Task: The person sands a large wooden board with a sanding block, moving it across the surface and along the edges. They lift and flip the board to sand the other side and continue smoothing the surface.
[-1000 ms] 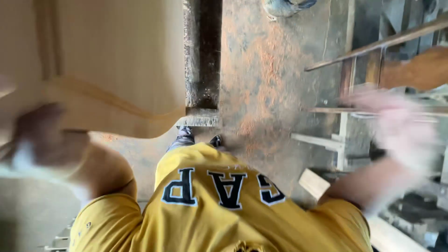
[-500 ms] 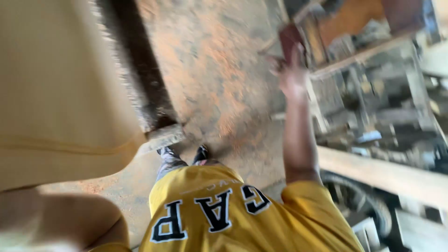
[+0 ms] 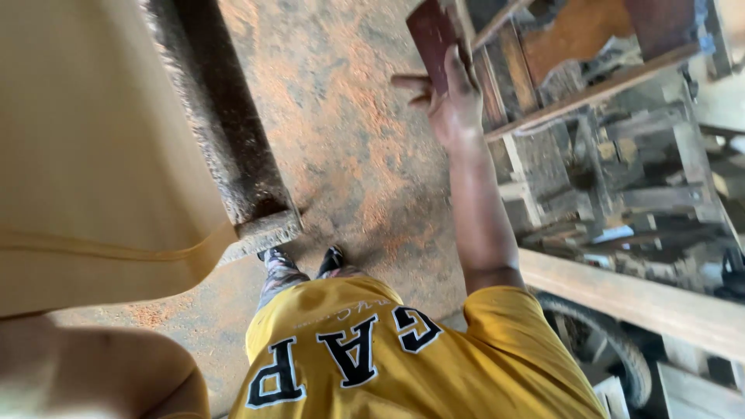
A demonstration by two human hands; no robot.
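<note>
My right hand (image 3: 450, 105) is stretched out ahead of me, fingers wrapped on a dark reddish-brown wooden board (image 3: 432, 32) that leans at the edge of a cluttered wooden rack (image 3: 590, 93). My left arm (image 3: 93, 372) is bent at the bottom left, right under a large pale curved wooden panel (image 3: 85, 155). My left hand itself lies outside the picture, so I cannot see what it holds. I wear a yellow shirt (image 3: 388, 357) and stand on a dusty floor.
A dark grimy beam (image 3: 225, 132) runs along the panel's right side. Reddish sawdust covers the concrete floor (image 3: 349, 140). A pale plank (image 3: 644, 299) lies at the right, with a tyre (image 3: 605, 341) under it and stacked timber scraps (image 3: 652, 186) behind.
My right arm swung from the far right to forward and took hold of the dark board. The view turned right, and the curved panel now fills the left side.
</note>
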